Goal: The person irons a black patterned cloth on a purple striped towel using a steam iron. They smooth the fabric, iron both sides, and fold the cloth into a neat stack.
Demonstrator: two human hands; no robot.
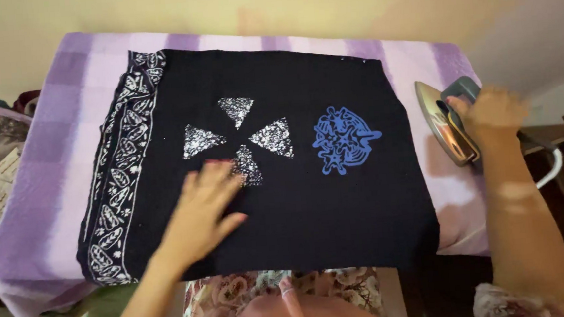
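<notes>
My left hand (199,210) lies flat, fingers spread, on the dark printed cloth (298,197) covering the purple-draped surface (61,127); my right hand (490,114) has its grip clamped on the upended iron (448,124) at the cloth's right edge.

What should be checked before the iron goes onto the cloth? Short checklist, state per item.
1. Right hand on the iron: ok, it grips the handle, though the hand is blurred.
2. Iron clear of the cloth: ok, it stands tilted up at the board's right edge, soleplate facing the cloth.
3. Left hand on the cloth: ok, it is pressed flat, fingertips at the lower silver triangle.
4. Cloth lying flat: ok, no big folds show.
5. Left hand out of the iron's path: not ok, it lies mid-cloth.
6. Iron hot, cord free: cannot tell.
</notes>
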